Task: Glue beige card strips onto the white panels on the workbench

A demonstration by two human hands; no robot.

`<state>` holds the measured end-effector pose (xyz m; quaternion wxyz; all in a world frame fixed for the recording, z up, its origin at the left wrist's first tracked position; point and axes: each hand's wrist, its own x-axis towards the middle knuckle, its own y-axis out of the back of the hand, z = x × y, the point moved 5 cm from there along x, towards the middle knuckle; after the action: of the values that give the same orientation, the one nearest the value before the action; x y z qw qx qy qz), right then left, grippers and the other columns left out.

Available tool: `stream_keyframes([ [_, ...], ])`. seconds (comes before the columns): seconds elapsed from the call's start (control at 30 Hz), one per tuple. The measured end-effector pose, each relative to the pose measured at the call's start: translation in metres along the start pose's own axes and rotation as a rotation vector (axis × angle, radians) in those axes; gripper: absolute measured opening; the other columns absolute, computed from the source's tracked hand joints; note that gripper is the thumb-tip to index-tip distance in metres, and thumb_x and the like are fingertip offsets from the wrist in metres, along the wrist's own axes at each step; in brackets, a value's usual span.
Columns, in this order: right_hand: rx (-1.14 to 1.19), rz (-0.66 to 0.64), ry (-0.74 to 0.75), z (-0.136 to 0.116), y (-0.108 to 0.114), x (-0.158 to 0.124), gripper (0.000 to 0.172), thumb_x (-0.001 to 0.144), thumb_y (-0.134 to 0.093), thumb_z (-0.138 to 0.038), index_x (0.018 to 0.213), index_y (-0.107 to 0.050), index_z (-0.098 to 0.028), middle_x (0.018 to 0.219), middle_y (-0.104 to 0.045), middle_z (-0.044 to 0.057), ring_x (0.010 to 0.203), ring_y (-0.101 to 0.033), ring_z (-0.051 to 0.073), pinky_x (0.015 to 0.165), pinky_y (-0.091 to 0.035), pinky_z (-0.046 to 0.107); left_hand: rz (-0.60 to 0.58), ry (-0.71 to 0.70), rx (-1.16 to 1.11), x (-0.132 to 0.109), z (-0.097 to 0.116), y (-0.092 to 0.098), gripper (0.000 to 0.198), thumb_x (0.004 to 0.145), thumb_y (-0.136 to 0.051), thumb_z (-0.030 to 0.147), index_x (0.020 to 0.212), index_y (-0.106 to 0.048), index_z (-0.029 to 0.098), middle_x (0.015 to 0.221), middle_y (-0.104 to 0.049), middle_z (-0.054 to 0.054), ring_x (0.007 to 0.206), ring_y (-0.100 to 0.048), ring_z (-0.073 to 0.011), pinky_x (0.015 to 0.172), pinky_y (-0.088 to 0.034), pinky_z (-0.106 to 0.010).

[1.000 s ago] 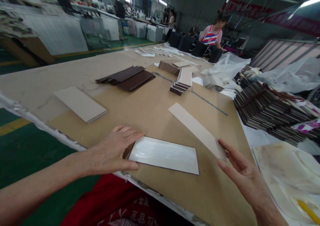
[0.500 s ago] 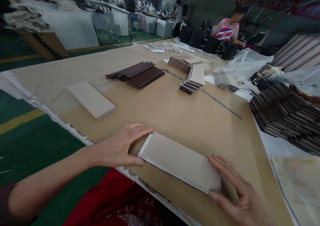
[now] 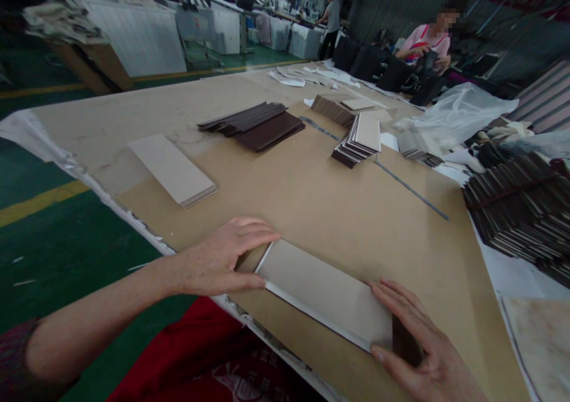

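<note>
Far L: green floor w/ a yellow line running to the tabletop. On its L side, a small stack of beige panels lies flat at an angle, partly over the tan cover sheet. Next, nr the front edge, L hand: grip spread wide, fingertips at the far L corner of the beige board, thumb at its near L corner, so it has hold of that end; gap btwn palm & board.

Behind, well apart from the hand, a dark brown pile, strips fanned out on its L, flat panels on its R. Red garment w/ white print shows below the front edge.

Mid: the board lies flat on the cover sheet btwn both hands, slanting down to the R, thin white border along its L end & near side. Further back, a fanned stack of beige & brown pcs, then a grey strip.

R: R hand, grip also wide, fingers on the board's far side, thumb at the near R corner, board's R end held btwn. Beyond, a co-worker in pink; clear plastic; a tall dark stack. Lower R, a pale stained sheet, cut off by the frame.
</note>
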<state>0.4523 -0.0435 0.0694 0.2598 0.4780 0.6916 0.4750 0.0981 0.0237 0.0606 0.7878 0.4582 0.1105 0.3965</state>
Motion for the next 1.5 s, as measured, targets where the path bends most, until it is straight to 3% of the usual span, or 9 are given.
stream_keyframes([
  [0.57,-0.021,-0.033,0.048,-0.004,-0.002,0.004,0.063,0.087,-0.072,-0.035,0.148,-0.054,-0.029,0.145,-0.059,0.007,0.139,-0.049,0.034,0.106,-0.053,0.056,0.020,-0.048,0.013,0.004,0.006,0.003,0.060,0.091,-0.069,0.046,0.143,-0.050,0.023,0.141,-0.059,-0.013,0.133,-0.052,-0.0302,0.112,-0.043,-0.051],
  [1.0,0.180,-0.108,0.049,-0.010,-0.003,0.005,0.071,0.089,-0.075,-0.036,0.153,-0.044,-0.033,0.153,-0.052,0.006,0.150,-0.034,0.028,0.118,-0.034,0.063,-0.023,0.006,0.110,-0.002,-0.003,-0.006,0.048,0.092,-0.067,0.042,0.137,-0.054,0.033,0.145,-0.055,-0.003,0.134,-0.048,-0.0299,0.111,-0.040,-0.052],
  [1.3,0.087,-0.146,0.098,-0.019,-0.004,0.002,0.071,0.095,-0.065,-0.035,0.158,-0.033,-0.029,0.160,-0.042,0.006,0.151,-0.030,0.025,0.122,-0.029,0.059,0.024,0.012,0.070,0.000,-0.003,-0.010,0.044,0.091,-0.069,0.037,0.133,-0.053,0.037,0.140,-0.057,0.003,0.131,-0.048,-0.0286,0.111,-0.038,-0.049],
  [1.5,-0.002,-0.179,0.110,-0.023,-0.006,-0.001,0.068,0.095,-0.061,-0.032,0.157,-0.033,-0.022,0.162,-0.038,0.009,0.152,-0.027,0.024,0.125,-0.023,0.056,0.034,0.002,0.042,0.000,-0.001,-0.010,0.046,0.089,-0.069,0.037,0.132,-0.052,0.037,0.140,-0.056,0.001,0.131,-0.048,-0.0315,0.109,-0.038,-0.053],
])
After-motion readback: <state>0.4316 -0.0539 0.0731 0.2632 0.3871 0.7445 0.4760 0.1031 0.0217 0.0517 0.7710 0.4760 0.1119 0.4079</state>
